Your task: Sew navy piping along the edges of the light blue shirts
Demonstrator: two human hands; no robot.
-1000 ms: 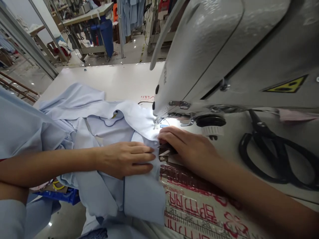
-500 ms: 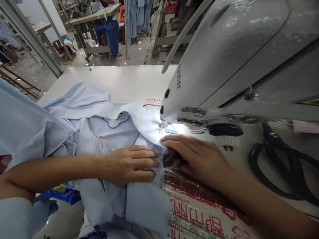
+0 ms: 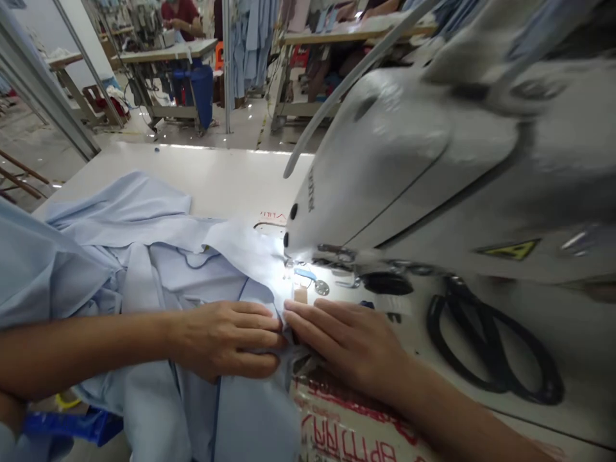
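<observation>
We saw the left hand [image 3: 231,340], low in the centre of the frame, lying palm down on a pale-blue cloth garment [image 3: 192,282], its fingers nearly together. The right hand [image 3: 346,337] sat just beside it, fingers close together, the fingertips at the cloth's edge; we could not tell whether it clamped anything underneath. The garment spread in folds over the left and lower centre of the frame. Just above the right fingertips we noticed a small tan block [image 3: 301,294], a slim blue strip [image 3: 305,274] and a round silver disc [image 3: 321,287]. Over them leaned a glossy whitish-grey sewing machine [image 3: 409,160], filling the upper right, with bright light below its head. Near the right edge, black looped scissors [image 3: 491,339] lay on the white tabletop [image 3: 216,176]. We saw a blue plastic crate [image 3: 72,425] at lower left.
</observation>
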